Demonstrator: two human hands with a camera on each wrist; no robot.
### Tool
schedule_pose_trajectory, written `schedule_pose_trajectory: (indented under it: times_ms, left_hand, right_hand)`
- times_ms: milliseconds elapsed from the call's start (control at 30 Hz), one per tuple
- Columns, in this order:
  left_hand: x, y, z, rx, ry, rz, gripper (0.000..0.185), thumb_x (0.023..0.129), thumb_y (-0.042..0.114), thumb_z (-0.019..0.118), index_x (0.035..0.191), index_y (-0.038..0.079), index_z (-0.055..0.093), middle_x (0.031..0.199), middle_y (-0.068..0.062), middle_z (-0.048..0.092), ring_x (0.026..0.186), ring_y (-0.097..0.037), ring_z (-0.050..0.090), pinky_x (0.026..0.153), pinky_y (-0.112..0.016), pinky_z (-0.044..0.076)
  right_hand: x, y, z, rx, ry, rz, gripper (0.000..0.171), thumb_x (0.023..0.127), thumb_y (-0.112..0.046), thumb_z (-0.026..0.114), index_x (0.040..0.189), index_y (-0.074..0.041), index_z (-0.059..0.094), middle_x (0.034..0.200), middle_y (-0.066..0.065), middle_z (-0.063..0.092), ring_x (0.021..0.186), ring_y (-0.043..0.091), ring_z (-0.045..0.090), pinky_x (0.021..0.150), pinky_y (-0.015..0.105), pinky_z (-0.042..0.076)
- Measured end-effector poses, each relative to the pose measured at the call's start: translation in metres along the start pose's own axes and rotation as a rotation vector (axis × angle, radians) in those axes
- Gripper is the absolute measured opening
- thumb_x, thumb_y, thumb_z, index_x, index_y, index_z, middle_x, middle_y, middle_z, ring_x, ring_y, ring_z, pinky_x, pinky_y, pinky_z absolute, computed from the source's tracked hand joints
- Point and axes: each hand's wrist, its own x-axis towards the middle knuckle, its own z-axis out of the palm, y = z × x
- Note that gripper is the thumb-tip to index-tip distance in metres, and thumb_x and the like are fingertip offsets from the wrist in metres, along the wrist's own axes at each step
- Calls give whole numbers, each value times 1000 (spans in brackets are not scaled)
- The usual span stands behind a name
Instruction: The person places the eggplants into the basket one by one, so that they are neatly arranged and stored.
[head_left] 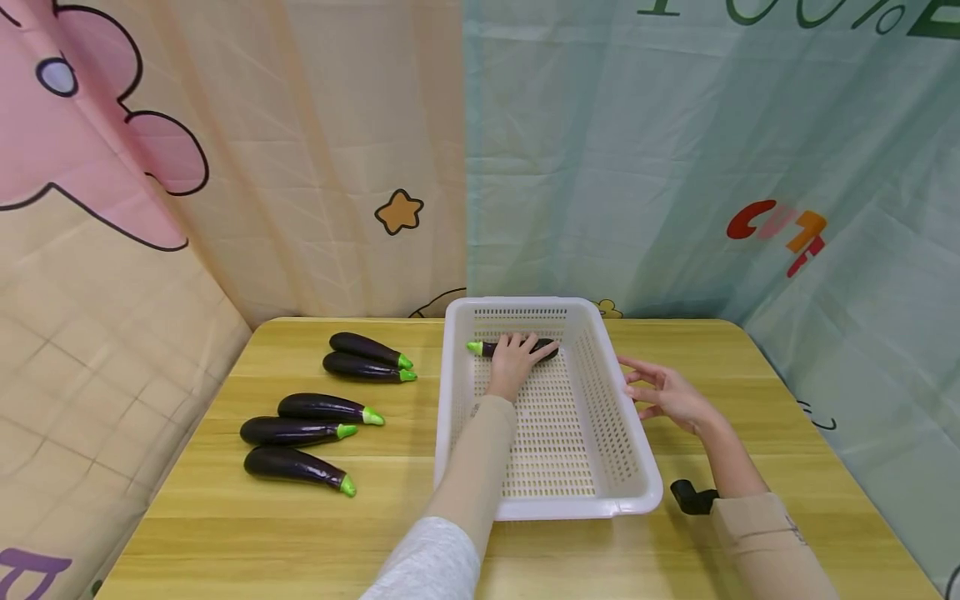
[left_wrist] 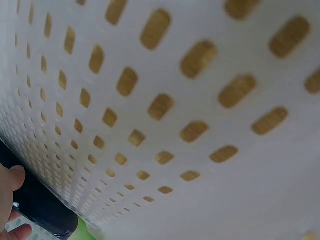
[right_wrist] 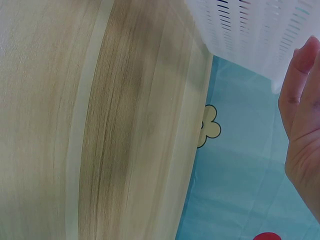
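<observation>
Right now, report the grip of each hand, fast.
Left hand: holding an eggplant inside the basket.
Right hand: open, at the basket's right outer side.

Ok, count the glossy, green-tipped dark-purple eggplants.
6: two eggplants at the back left of the light wooden table, three more nearer on its left, one under the left hand inside the white perforated plastic basket.

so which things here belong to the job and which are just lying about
Job: eggplant held by the left hand; white perforated basket, right hand at its side; probably the five eggplants outside it

Just there: wooden table; printed curtains
</observation>
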Motion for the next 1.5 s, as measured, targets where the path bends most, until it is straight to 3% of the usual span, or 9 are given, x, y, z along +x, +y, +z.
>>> schedule_pose_trajectory:
  times_ms: [400,633,767,933,1100,1333,1500]
  left_hand:
    - [3,0,1,-19,-6,-14,89,92,23,55,142,42,-17,140,6,22,101,-15,39,82,-30,35]
    - [3,-9,-3,-11,-21,-22,82,96,17,47,142,42,-16,143,5,20,100,-16,38,81,-31,36]
    - [2,-19,-9,10,-11,-27,79,96,20,47,142,42,-13,146,5,19,104,-16,41,87,-31,38]
    - [5,-32,-20,-39,20,-41,74,94,31,50,144,44,-4,146,6,23,115,-17,41,96,-38,38]
    - [1,-49,-38,-122,48,-47,71,92,32,52,145,42,6,138,1,31,113,-18,42,93,-38,39]
    - [-6,-74,-62,-199,-32,-39,67,95,26,46,146,39,4,145,0,24,125,-23,33,98,-44,33]
    - [-13,-92,-70,-322,-64,-50,71,93,36,50,146,38,3,149,-1,17,129,-25,27,99,-47,30]
  right_hand:
    - [-1,0,-1,4,-2,1,62,91,-8,56,142,3,24,105,9,50,80,13,62,60,32,54]
    - [0,-1,1,-17,-11,-3,61,91,-8,55,142,3,24,108,15,48,80,15,62,61,34,54]
    - [0,-2,1,-11,-11,-5,60,91,-8,55,142,3,25,108,14,48,80,15,62,61,34,54]
    - [-1,-1,0,-12,-11,-8,61,91,-8,55,142,4,24,107,12,49,81,14,62,61,33,54]
    - [0,-2,0,-14,-12,-1,61,91,-9,55,142,4,24,107,13,49,81,14,62,61,33,54]
    - [-1,-2,1,-14,-17,2,61,92,-9,54,143,3,22,108,13,49,80,14,62,61,33,54]
    - [-1,-3,1,-13,-18,3,61,92,-9,54,143,3,22,109,16,48,80,15,63,61,33,54]
